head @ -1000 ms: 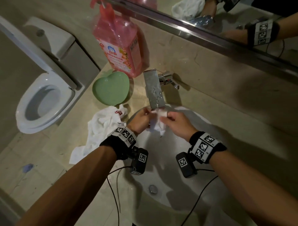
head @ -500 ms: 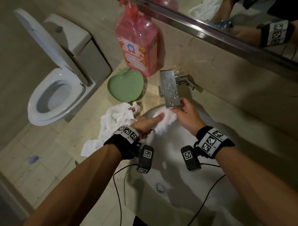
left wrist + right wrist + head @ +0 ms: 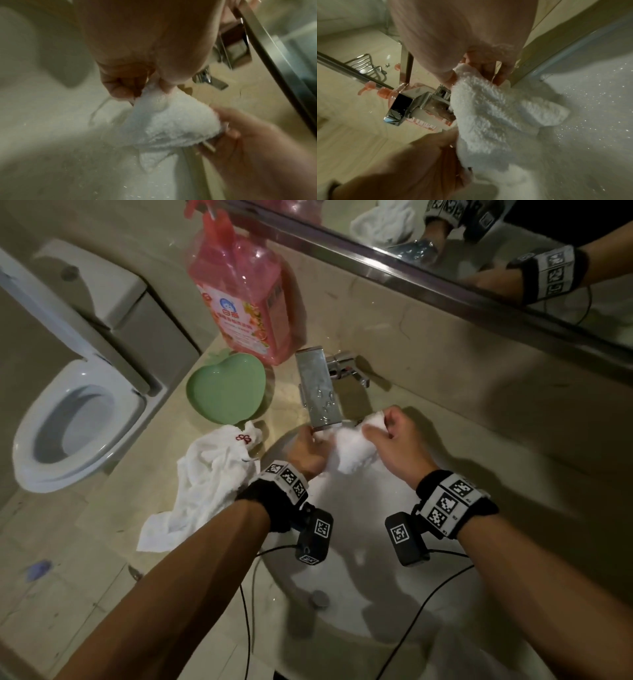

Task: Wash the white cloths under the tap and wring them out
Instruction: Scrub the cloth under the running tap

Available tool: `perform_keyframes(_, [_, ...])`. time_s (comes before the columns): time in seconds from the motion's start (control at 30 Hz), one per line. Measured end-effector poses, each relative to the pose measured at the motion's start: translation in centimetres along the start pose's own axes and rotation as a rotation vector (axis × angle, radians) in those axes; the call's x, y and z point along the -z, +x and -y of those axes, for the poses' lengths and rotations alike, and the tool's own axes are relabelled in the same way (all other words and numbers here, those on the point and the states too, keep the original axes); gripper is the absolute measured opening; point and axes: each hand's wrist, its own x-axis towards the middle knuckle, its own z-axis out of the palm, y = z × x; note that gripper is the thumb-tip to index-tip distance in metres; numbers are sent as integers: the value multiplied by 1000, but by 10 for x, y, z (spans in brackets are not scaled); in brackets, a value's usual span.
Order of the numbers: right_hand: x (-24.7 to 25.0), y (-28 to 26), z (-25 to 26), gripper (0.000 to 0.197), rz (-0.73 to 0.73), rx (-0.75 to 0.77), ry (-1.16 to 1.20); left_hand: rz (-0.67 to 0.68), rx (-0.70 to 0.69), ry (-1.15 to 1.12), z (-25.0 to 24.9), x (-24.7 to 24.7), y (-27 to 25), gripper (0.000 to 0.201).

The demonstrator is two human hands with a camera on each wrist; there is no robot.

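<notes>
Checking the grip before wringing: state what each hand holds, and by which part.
Both hold one white cloth over the sink: left hand pinches its left end, right hand grips its right end.

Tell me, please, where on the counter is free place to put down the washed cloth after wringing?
Bare counter lies right of the basin, below the mirror. Left is crowded: the second white cloth, the green heart dish and the pink bottle stand close together beside the tap. Both hands hold the wet cloth.
</notes>
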Motion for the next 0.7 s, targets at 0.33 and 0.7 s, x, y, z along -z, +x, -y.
perform_keyframes(0.33, [16,13,-27,31,-116,-8,-90,19,-416,412,-25,14,6,39])
perform_keyframes(0.7, [-12,5,-23,46,183,65,-173,21,-490,885,-35,60,-25,50])
